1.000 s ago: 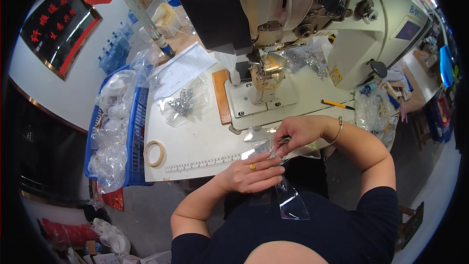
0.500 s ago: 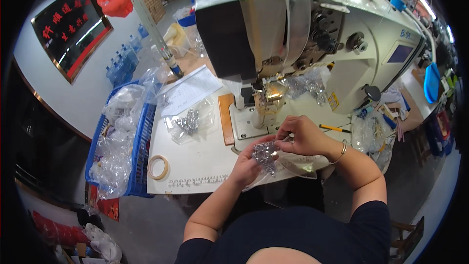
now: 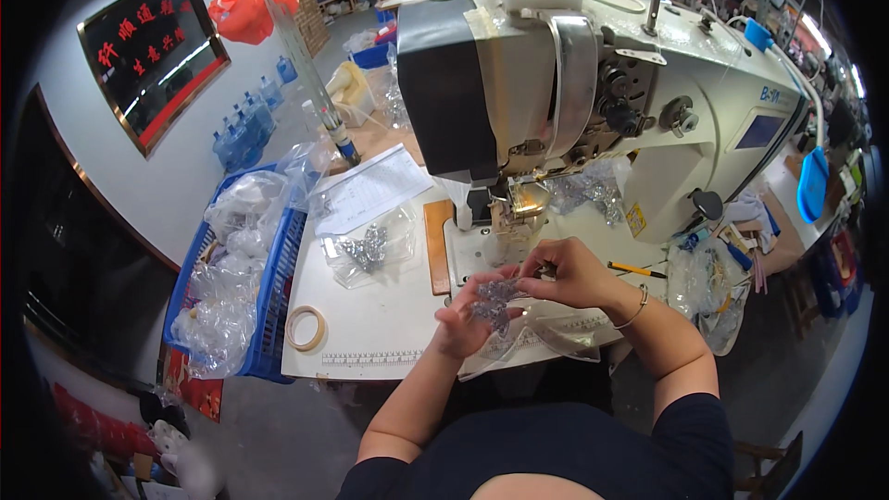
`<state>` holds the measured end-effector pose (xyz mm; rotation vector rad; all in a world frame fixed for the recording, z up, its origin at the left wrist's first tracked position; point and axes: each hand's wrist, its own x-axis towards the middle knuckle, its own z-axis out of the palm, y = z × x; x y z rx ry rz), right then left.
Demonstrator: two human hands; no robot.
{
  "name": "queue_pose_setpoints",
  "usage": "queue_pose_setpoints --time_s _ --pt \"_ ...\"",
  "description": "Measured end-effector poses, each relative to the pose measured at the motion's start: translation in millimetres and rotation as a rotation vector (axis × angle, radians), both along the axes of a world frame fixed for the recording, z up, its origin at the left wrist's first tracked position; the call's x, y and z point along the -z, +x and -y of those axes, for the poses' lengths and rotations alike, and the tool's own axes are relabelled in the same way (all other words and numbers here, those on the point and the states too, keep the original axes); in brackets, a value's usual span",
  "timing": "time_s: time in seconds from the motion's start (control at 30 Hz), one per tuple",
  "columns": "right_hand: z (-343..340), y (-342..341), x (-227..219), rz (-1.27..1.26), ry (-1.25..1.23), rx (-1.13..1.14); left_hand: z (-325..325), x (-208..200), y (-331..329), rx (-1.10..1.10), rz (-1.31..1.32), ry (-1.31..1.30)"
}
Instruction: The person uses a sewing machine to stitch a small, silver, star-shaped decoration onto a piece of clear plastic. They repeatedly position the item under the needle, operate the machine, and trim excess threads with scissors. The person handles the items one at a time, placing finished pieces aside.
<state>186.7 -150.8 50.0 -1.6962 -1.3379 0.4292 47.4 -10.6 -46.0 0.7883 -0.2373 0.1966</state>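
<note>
A glittery silver piece (image 3: 494,304), small and floppy, is between my two hands just in front of the sewing machine's needle area. My left hand (image 3: 461,326) holds it from the left, fingers around its back and lower side, thumb held apart. With thumb and fingertips pinched, my right hand (image 3: 576,276) grips its upper right edge. Any smaller item in that pinch is hidden. Beneath my hands a clear plastic bag (image 3: 567,338) lies at the table's front edge. The sewing machine (image 3: 500,65) has its needle area (image 3: 519,208) right beyond my fingers.
Left on the white table are a clear bag with silver pieces (image 3: 366,250), a paper sheet (image 3: 375,190) and a tape roll (image 3: 306,327). A blue basket (image 3: 278,282) of plastic bags stands beside it. More silver pieces (image 3: 588,193) lie behind the needle; a yellow pen (image 3: 636,269) lies right.
My left thumb and fingers have spread more around the silver piece. My right hand still pinches its edge and has turned slightly. The whole view has shifted a little.
</note>
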Motion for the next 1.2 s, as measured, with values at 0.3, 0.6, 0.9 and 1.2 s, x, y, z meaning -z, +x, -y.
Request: queue_pose_setpoints --time_s 0.3,0.6,0.9,1.2 --pt "0.3 -5.1 17.2 0.409 0.137 0.153 18.6 -8.8 10.0 -0.200 -0.205 -0.197" --pt "-4.9 -16.0 28.0 0.853 0.270 0.188 21.2 -12.8 3.2 -0.234 -0.322 -0.195" --pt "4.8 -1.8 12.4 0.426 0.166 0.224 -27.1 -29.6 6.8 -0.077 -0.358 0.297" --pt "27.2 11.7 6.9 -0.178 0.102 0.498 -48.8 -106.4 63.8 0.238 -0.550 0.602"
